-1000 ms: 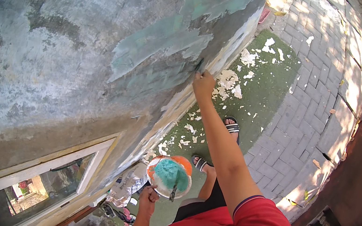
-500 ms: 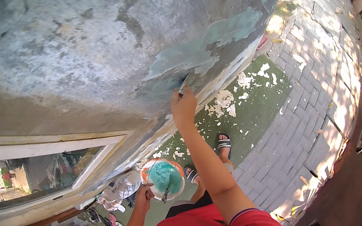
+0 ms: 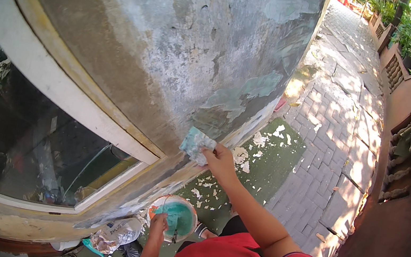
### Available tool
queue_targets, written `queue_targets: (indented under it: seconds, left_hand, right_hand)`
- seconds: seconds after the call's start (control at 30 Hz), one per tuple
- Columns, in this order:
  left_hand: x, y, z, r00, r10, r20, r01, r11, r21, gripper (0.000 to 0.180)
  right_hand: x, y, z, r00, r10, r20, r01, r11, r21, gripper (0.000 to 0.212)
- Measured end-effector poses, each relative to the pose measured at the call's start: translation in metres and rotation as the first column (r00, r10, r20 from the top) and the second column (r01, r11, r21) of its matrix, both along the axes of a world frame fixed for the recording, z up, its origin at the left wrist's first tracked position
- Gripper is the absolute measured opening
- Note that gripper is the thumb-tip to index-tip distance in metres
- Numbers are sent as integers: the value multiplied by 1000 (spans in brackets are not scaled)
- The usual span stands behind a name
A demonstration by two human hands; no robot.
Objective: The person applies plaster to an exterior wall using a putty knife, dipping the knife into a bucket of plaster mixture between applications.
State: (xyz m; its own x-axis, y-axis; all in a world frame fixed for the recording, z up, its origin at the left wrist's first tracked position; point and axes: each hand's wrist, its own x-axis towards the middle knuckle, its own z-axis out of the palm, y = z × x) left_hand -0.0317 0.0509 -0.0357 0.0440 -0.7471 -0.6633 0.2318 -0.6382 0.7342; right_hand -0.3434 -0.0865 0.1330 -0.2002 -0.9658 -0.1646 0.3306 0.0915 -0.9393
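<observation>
In my right hand (image 3: 218,160) is a flat, squarish putty spreader (image 3: 196,145), its face smeared with pale green and white. The fingers pinch its edge, and the blade is close to the wall (image 3: 172,69); whether it touches I cannot tell. Pale green putty patches (image 3: 228,101) show on the wall just beyond. Low at my left, my closed left hand (image 3: 159,222) grips the thin wire handle (image 3: 165,204) of a white and orange bucket (image 3: 152,208). Green putty (image 3: 178,217) lies inside, with a dark, stick-like tool (image 3: 175,235) leaning at its near side.
A framed window (image 3: 51,152) fills the left. White paint flakes (image 3: 202,183) litter the green ground (image 3: 270,160) along the wall's foot. A printed sack (image 3: 116,234) lies left of the bucket. Grey paving (image 3: 313,162) runs along the right, bordered by a low balustrade wall (image 3: 409,96).
My right hand has come away from the putty patch, down toward the window corner, and the spreader's face now shows. The view has swung left. My left hand stays at the bucket.
</observation>
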Motion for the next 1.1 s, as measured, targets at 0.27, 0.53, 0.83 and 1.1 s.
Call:
queue_targets:
  seconds: [0.27,0.53,0.83,1.1]
  left_hand:
    - [-14,23,21,996,85,3,-85,993,-82,14]
    - [-66,63,69,970,242,-7,-237,947,-219,10]
    - [-160,100,98,945,326,-13,-315,904,-290,21]
    - [-247,124,119,955,292,-59,-296,914,-276,14]
  right_hand:
    - [-57,115,-70,988,36,-147,8,959,284,28]
    - [-100,156,-98,979,181,-96,-129,911,392,28]
    - [-227,221,-113,984,150,-101,-101,919,380,28]
    - [-337,305,-149,996,-54,-73,81,895,439,28]
